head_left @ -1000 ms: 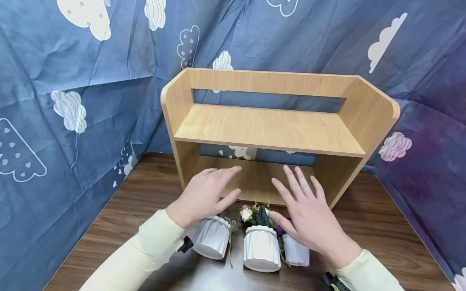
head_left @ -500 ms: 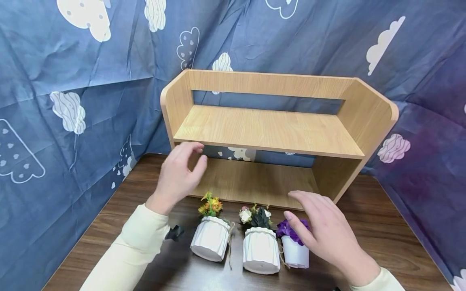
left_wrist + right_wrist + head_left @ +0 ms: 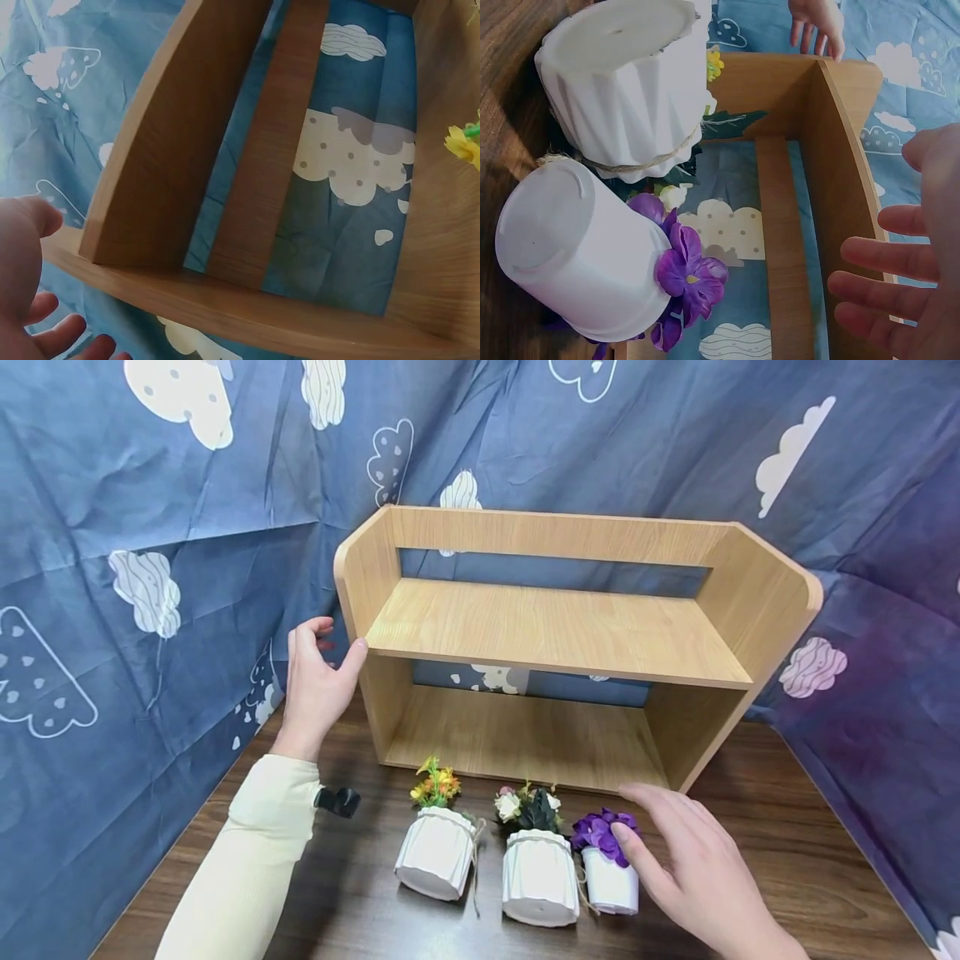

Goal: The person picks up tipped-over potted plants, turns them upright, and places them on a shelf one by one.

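Note:
A two-tier wooden desk shelf [image 3: 555, 620] stands at the back of the table. My left hand [image 3: 313, 689] is at its left side panel, thumb tip right at the front edge and fingers loosely bent along the outside. The left wrist view shows that thumb [image 3: 46, 216] close to the panel's edge, the hand holding nothing. My right hand [image 3: 693, 868] hovers palm down, fingers relaxed, beside the small white pot [image 3: 612, 883] of purple flowers [image 3: 602, 835]. Its spread fingers [image 3: 885, 292] grip nothing in the right wrist view.
Two ribbed white pots tied with twine stand in front of the shelf: the left pot [image 3: 435, 853] bears yellow-orange flowers, the middle pot [image 3: 540, 878] pale roses with dark leaves. Blue cloud-print cloth [image 3: 210, 635] hangs around the dark wooden table [image 3: 795, 827].
My left hand has moved left and up from over the pots to the shelf's left side. My right hand has drawn back toward me and slightly right, uncovering the purple flowers.

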Tool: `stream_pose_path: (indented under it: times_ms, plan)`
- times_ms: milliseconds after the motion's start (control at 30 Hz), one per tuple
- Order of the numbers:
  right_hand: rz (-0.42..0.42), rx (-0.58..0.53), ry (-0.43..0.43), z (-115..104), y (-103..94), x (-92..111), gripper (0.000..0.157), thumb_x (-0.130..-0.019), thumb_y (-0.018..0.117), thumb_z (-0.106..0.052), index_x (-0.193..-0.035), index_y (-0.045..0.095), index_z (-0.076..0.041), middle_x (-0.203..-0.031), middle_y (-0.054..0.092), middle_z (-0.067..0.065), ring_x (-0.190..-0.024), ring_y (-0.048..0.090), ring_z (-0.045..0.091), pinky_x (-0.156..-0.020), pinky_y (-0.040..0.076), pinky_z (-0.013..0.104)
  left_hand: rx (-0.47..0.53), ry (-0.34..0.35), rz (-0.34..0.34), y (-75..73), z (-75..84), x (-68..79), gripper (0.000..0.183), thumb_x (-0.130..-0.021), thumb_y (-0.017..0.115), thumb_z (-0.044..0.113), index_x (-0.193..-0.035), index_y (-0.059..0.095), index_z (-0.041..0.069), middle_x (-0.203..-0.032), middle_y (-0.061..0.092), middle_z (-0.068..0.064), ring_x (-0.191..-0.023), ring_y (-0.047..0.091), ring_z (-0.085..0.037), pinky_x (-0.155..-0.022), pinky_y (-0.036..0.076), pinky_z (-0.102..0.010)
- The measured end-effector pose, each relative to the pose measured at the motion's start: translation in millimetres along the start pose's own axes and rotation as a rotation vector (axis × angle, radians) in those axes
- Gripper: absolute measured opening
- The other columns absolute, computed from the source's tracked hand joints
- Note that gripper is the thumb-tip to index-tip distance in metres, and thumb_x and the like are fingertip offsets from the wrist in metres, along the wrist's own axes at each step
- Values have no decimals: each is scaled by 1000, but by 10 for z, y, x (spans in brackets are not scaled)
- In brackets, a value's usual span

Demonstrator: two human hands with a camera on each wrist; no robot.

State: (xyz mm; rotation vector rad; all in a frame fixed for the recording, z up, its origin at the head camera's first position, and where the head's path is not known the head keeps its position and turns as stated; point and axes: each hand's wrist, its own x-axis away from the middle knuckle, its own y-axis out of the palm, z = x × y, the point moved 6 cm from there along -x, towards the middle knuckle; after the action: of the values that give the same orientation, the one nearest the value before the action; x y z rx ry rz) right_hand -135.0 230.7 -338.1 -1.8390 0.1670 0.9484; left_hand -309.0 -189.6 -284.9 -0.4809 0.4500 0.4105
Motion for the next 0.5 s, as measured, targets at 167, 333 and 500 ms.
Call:
stream_pose_path:
  times_ms: [167, 333, 500]
  plan:
    - [19, -16, -19, 7, 23, 50, 47, -88, 82, -18, -133, 71, -9, -126, 77, 8, -114, 70, 30, -117, 26, 10, 12, -71, -66, 71, -94, -37, 70, -104, 66, 40, -159, 41, 6, -159, 46, -19, -144, 51, -36, -116, 46, -56]
    - [31, -29, -26, 13, 53, 98, 46, -90, 82, -20, -133, 71, -8, -126, 77, 8, -113, 70, 31, -119, 22, 7, 28, -58, -111, 166, -112, -125, 72, -105, 64, 42, -163, 39, 8, -163, 47, -20, -149, 50, -39, -121, 43, -60]
    - [16, -11, -23, 9, 88, 129, 46, -88, 83, -18, -132, 71, -10, -126, 77, 5, -113, 70, 29, -116, 29, 12, 25, -17, -117, 236, -100, -186, 63, -107, 59, 38, -161, 46, 8, -158, 56, -20, -144, 56, -39, -119, 45, -58]
